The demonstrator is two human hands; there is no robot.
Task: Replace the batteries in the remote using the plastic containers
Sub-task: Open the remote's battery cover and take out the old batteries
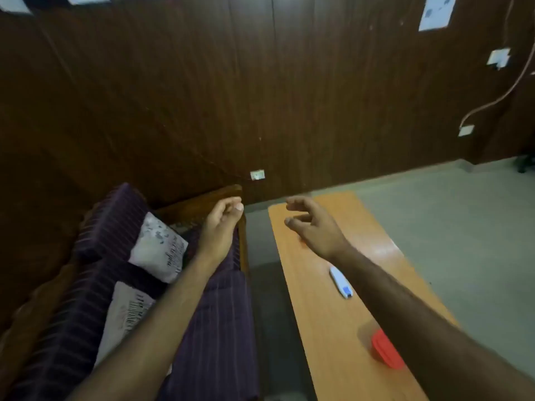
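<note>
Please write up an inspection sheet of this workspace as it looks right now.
Surface: orange table, mostly bare.
Job's things: white remote lying flat mid-table; red container nearer, partly behind the right forearm; batteries not seen.
Clutter: nothing seen.
Hands: left hand raised over the sofa, fingers curled, empty; right hand above the table's far end, open, empty.
Cables: cable along the wall.
Surroundings: purple sofa with cushions, wood-panelled wall.
</note>
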